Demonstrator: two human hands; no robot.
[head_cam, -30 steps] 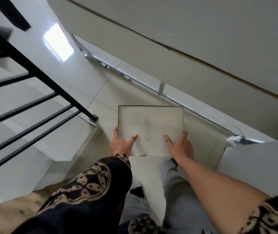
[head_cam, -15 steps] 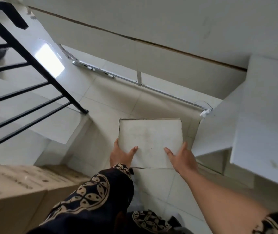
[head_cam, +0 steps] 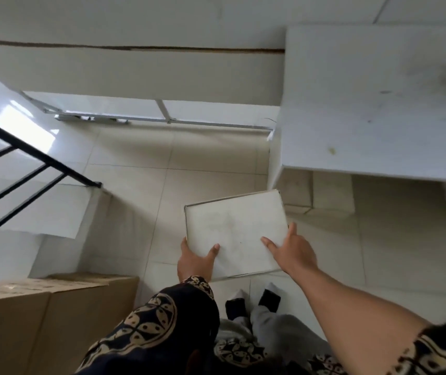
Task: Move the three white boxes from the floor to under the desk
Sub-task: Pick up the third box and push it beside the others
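I carry a flat white box (head_cam: 234, 228) above the tiled floor, tilted slightly, its far right corner close to the desk's near left corner. My left hand (head_cam: 194, 262) grips its near left edge, thumb on top. My right hand (head_cam: 293, 251) holds the near right edge, fingers spread over the lid. The white desk (head_cam: 373, 104) fills the upper right. Under it, white box shapes (head_cam: 322, 194) stand on the floor in shadow.
A black stair railing (head_cam: 35, 155) and white steps lie to the left. A brown cardboard box (head_cam: 40, 315) sits at the lower left. A metal rail (head_cam: 162, 120) runs along the wall base. My feet (head_cam: 254, 301) stand below the held box.
The view has swung right, so the desk now fills the upper right. The box, still in both hands, has moved right toward the desk and turned slightly.
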